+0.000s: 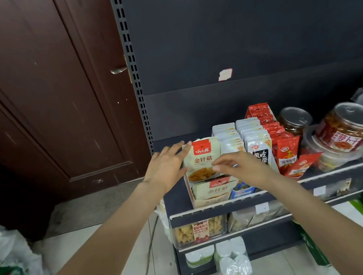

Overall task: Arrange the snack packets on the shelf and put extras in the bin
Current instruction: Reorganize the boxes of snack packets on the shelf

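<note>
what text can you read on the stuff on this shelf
"金针菇": upright cream packet at the left hand, below a red brand patch too stylised to read.
"金针菇", blurred: carton under it.
"风吃" and "带", partly hidden by the right hand: white packet.
"萝卜干": tilted jar.
Too small or blurred: red packets, shelf price tags, biscuit box below.

We see two bare forearms, no sleeves, watch or rings; left grip (166, 168), right grip (239, 167).
</note>
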A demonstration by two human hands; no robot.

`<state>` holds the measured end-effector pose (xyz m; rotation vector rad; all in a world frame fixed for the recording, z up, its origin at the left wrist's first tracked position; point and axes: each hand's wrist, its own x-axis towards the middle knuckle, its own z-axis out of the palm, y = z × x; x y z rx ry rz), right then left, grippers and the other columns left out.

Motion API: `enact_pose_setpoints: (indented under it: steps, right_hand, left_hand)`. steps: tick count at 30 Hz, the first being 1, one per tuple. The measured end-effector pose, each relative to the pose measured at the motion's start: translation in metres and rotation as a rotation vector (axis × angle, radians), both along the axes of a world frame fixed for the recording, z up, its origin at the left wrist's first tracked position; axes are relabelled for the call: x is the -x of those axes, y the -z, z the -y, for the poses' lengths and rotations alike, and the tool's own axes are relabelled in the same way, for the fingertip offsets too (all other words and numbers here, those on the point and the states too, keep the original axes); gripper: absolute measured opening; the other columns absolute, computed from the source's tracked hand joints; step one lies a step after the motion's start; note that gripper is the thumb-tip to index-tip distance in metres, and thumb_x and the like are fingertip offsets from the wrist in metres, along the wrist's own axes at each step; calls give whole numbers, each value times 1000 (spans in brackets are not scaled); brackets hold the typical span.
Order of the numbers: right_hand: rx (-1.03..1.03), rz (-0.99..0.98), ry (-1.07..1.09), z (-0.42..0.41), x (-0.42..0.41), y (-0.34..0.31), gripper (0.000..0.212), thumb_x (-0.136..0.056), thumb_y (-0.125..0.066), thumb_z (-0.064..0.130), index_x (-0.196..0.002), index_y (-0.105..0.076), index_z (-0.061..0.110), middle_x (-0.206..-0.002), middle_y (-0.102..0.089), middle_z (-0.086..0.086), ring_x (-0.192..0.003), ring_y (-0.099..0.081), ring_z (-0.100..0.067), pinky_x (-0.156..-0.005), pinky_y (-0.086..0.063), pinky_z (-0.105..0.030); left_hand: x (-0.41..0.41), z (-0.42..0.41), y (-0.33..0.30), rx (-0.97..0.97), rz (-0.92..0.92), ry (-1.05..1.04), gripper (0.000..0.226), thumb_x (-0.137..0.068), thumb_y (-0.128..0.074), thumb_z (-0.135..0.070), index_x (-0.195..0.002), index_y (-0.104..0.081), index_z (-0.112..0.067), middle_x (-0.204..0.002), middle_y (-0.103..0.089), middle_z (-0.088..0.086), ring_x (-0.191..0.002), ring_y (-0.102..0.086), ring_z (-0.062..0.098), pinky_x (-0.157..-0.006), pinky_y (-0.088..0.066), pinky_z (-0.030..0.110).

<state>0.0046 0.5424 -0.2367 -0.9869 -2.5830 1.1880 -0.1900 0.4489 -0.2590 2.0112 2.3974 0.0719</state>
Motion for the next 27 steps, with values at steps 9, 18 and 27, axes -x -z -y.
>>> enact_pose_setpoints:
  steps: [9, 18, 27]
  right_hand:
    - [-108, 183, -167, 9, 5, -4, 21, -86, -66, 19, -106, -71, 17, -111, -68, 3, -102, -59, -10, -90, -46, -23]
    - [-64, 46, -64, 12, 0, -17, 14, -85, -67, 17, -96, -74, 18, -100, -70, 5, -88, -60, -3, -79, -49, -16]
    - [-240, -194, 166, 2, 2, -44, 16, -88, -62, 14, -100, -72, 10, -93, -68, 3, -87, -61, -8, -75, -49, -18]
  left_hand:
    - [1, 2, 3, 49, 153, -28, 92, -87, -65, -32, -150, 1, -32, -159, -7, -6, -138, -25, 23, -111, -29, 46]
    - [3, 4, 4, 23, 236, -39, 87, -88, -65, -27, -151, -5, -33, -158, -13, -5, -139, -25, 23, -111, -31, 49]
    - [1, -1, -8, -56, 357, -44, 72, -89, -62, -25, -149, -23, -29, -151, -30, -1, -136, -30, 21, -110, -32, 46]
